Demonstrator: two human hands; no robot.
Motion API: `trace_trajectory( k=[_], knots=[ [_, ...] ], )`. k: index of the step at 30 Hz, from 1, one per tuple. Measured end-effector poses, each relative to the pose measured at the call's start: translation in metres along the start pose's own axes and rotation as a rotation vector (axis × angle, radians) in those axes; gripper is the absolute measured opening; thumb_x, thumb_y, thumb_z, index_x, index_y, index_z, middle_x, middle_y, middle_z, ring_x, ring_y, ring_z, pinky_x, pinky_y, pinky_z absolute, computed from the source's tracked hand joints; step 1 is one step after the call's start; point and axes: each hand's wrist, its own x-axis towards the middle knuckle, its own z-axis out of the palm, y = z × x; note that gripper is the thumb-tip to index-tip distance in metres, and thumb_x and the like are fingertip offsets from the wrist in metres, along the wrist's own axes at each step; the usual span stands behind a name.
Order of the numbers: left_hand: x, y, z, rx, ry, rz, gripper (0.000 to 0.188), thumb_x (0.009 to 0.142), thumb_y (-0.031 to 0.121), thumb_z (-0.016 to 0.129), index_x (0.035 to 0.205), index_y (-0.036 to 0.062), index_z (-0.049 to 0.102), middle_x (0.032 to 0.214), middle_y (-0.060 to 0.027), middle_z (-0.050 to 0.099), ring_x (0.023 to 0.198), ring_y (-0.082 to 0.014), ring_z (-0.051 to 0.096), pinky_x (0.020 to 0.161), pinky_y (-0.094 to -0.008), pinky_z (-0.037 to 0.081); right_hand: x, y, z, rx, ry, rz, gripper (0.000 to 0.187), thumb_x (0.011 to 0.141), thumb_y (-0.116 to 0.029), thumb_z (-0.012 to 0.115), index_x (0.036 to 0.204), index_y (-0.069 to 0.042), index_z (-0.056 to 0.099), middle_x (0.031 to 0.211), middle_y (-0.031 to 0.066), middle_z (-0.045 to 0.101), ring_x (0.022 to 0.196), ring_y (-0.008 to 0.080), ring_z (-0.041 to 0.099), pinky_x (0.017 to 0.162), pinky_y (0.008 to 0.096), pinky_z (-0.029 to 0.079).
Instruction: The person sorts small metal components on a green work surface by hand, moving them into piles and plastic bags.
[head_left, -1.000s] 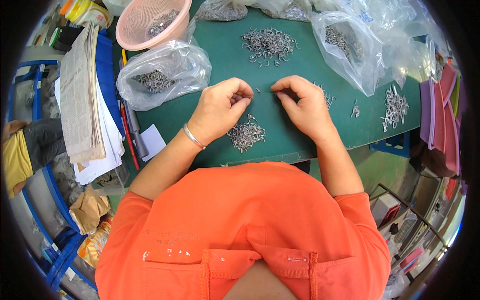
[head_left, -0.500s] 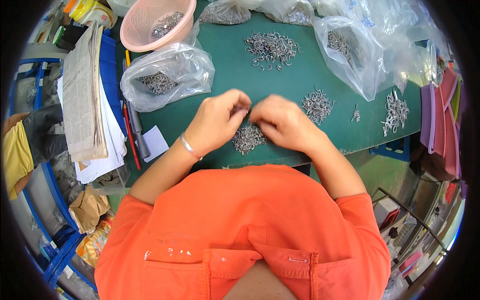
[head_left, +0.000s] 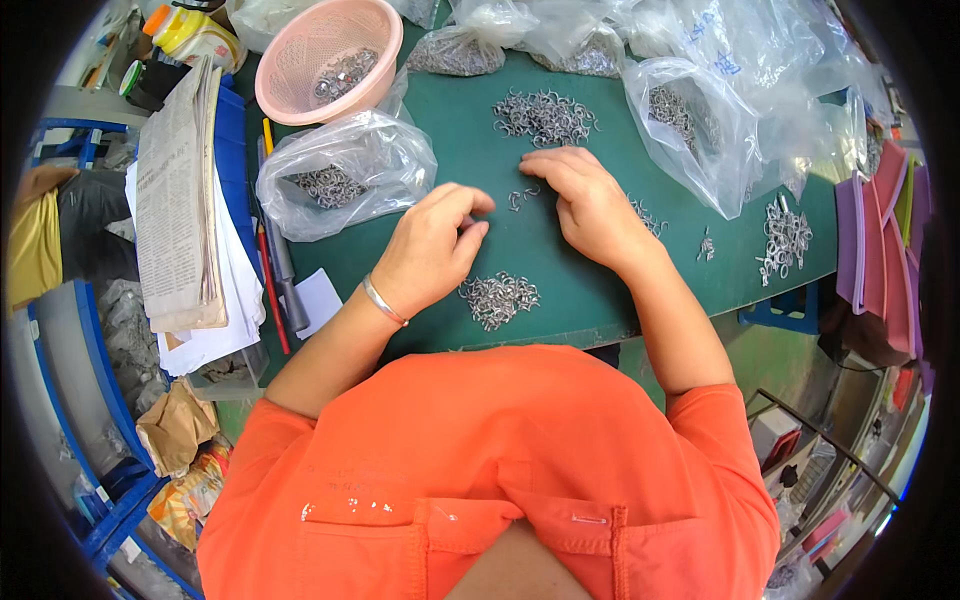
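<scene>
My left hand (head_left: 432, 243) is above the green table, fingers curled and thumb close to the forefinger; whatever lies between them is hidden. To its right, my right hand (head_left: 592, 208) holds its fingers stretched out toward the left, with nothing visible in them. A few loose curved metal pieces (head_left: 522, 198) lie between the hands. Nearest my body sits a pile of small shiny metal pieces (head_left: 499, 300). Partly behind my right hand is another pile of curved metal pieces (head_left: 648, 218). Farther back is a larger heap of open metal rings (head_left: 546, 117).
A pink basket (head_left: 284, 84) and clear bags of metal parts (head_left: 392, 165) stand at the left and back. Another open bag (head_left: 735, 165) lies right. Elongated metal parts (head_left: 786, 240) are near the right edge. Newspapers (head_left: 180, 215) and pens (head_left: 268, 280) flank the left.
My right hand has moved up and away from the left, its fingers now extended. Loose curved pieces show between the hands, and the near pile is uncovered. The view has shifted slightly.
</scene>
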Motion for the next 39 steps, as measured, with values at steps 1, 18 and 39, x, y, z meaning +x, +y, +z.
trace_trajectory(
  k=[1,18,39],
  knots=[
    [0.000,-0.002,0.005,-0.005,0.045,0.014,0.025,0.088,-0.002,0.064,0.113,0.0002,0.063,0.104,-0.0122,0.064,0.079,-0.0196,0.065,0.067,-0.0290,0.052,-0.003,-0.004,-0.001,0.097,0.003,0.070,0.042,0.078,0.013,0.052,0.116,-0.001,0.064,0.111,0.0169,0.069,0.106,0.0359,0.063,0.093,0.0424,0.052],
    [0.011,-0.020,0.030,-0.088,0.118,0.015,0.041,0.087,-0.006,0.063,0.127,-0.0007,0.055,0.098,-0.0087,0.065,0.081,-0.0153,0.065,0.071,-0.0271,0.053,-0.011,-0.020,0.002,0.016,-0.027,0.019,0.025,0.077,0.000,0.070,0.100,-0.006,0.065,0.088,0.0105,0.065,0.084,0.0329,0.062,0.078,0.0432,0.052],
    [0.010,-0.021,0.032,-0.121,0.148,-0.009,0.040,0.086,-0.005,0.064,0.126,-0.0013,0.056,0.098,-0.0097,0.066,0.083,-0.0163,0.066,0.072,-0.0276,0.054,0.011,-0.020,0.021,0.084,0.017,0.181,0.014,0.079,0.002,0.065,0.091,-0.003,0.065,0.088,0.0149,0.065,0.086,0.0357,0.065,0.076,0.0446,0.054]
  ],
)
